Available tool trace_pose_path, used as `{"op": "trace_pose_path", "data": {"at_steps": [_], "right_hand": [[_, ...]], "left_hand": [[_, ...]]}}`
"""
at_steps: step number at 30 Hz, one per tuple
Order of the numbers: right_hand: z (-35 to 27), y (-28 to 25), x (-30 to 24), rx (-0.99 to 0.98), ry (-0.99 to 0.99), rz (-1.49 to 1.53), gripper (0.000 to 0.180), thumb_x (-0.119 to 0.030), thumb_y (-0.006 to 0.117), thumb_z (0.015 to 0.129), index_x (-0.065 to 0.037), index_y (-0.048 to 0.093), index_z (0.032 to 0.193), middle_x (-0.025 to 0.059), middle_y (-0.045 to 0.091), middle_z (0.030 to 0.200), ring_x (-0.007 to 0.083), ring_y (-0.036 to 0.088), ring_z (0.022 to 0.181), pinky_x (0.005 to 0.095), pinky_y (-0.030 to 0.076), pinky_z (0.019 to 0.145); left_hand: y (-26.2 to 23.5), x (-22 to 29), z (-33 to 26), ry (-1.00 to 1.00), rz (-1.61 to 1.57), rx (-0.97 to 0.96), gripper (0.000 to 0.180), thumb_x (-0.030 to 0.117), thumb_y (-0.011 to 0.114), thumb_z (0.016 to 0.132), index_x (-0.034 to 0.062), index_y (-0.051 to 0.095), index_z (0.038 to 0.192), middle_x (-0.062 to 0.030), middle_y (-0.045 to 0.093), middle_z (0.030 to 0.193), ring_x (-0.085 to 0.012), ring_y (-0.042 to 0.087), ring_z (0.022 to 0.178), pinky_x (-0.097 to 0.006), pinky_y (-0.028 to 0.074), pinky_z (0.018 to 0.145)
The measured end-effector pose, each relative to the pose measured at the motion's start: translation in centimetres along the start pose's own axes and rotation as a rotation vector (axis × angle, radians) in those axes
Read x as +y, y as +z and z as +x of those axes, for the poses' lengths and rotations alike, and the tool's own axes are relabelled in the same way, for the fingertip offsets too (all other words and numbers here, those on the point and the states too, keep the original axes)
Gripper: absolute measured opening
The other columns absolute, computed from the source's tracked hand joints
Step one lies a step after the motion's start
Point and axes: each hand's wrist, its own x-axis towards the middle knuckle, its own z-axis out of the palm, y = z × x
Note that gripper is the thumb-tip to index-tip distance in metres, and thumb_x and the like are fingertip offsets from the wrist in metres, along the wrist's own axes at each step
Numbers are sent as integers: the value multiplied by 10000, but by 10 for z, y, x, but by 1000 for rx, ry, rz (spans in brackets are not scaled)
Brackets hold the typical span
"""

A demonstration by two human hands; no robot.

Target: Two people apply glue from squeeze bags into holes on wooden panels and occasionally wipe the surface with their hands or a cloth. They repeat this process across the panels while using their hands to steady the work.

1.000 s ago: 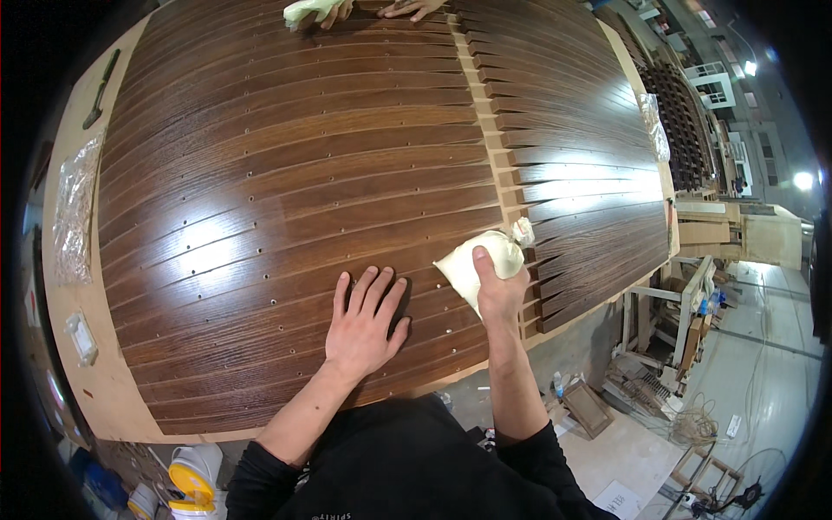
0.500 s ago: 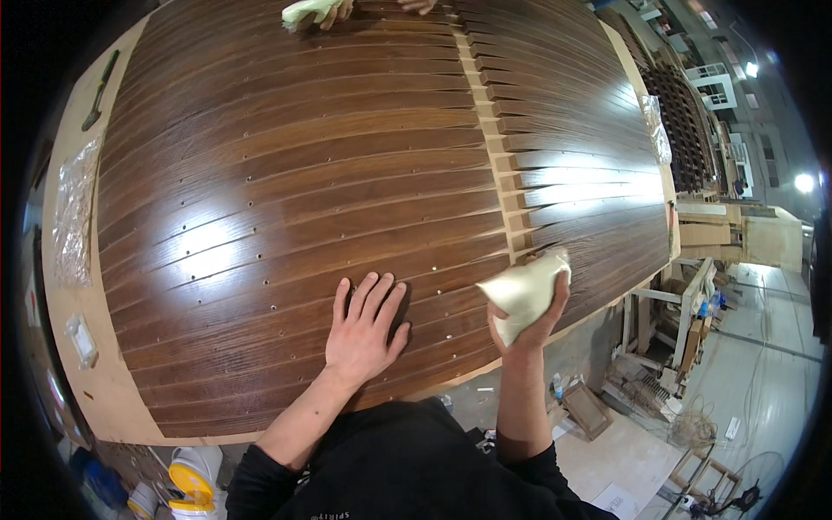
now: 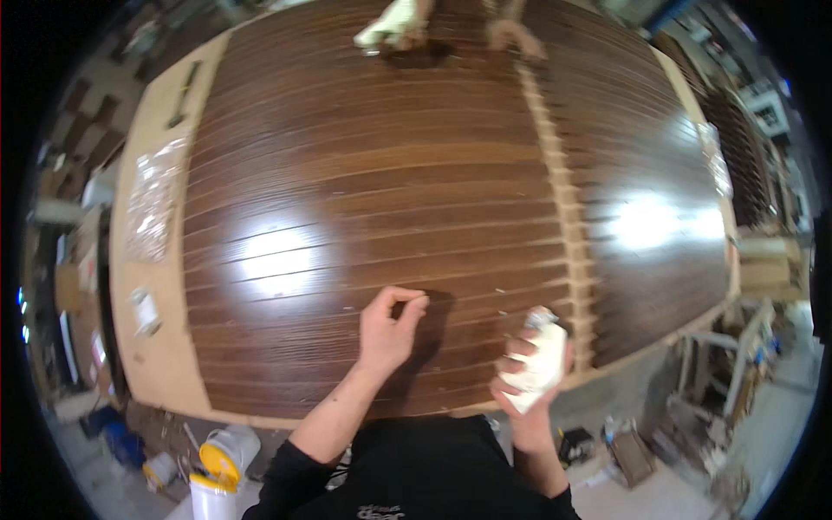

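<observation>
My right hand [image 3: 520, 368] is wrapped round a soft cream-coloured squeeze bag [image 3: 544, 360], its crumpled end pointing away from me. It is over the near part of a table of dark brown wooden planks [image 3: 364, 208], beside the pale slotted strip between two plank sections. My left hand [image 3: 390, 325] hovers just above the planks, its shadow on the wood to the right. Thumb and forefinger are pinched together; anything between them is too small to make out. A few small pale spots [image 3: 501, 313] lie on the planks between my hands.
Across the table, another person's hand [image 3: 414, 36] grips a similar pale bag [image 3: 390, 24]; their other hand [image 3: 517, 42] rests near the strip. Along the left border [image 3: 160, 364] lie a dark long-handled tool [image 3: 184, 95], clear plastic wrap [image 3: 156, 204] and a small packet [image 3: 145, 310]. Buckets [image 3: 232, 451] stand below.
The view has turned, shifting the table rightward. My left hand has gone from spread flat on the planks to a raised pinch. My right hand has turned the bag, still holding it.
</observation>
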Motion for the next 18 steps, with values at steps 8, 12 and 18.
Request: {"op": "trace_pose_path", "data": {"at_steps": [8, 12, 18], "right_hand": [[-23, -12, -21, -219, -13, -110, 556, -632, 605, 987, -216, 596, 1357, -65, 683, 1166, 167, 671, 1098, 384, 497, 786], [-32, -11, -22, -226, -34, -117, 560, -648, 620, 971, -223, 614, 1336, -66, 692, 1156, 163, 660, 1124, 411, 469, 897], [-33, -15, -9, -261, -172, -274, 668, -761, 621, 905, -234, 645, 1314, -33, 715, 1235, 341, 566, 1299, 557, 428, 1023]], "left_hand": [[-180, -42, -9, 1, 403, 574, 318, 257, 478, 1119, 8, 649, 1019, -134, 690, 758, -203, 682, 717, -393, 525, 698], [-378, -110, -62, 33, 1393, 799, 290, 106, 499, 1025, -25, 662, 1225, -238, 714, 1151, -421, 670, 1078, -484, 517, 969], [-520, -160, -84, -404, 1298, 1468, 813, 407, 774, 918, 151, 407, 1597, -126, 506, 1563, -377, 466, 1426, -495, 380, 1174]]}}
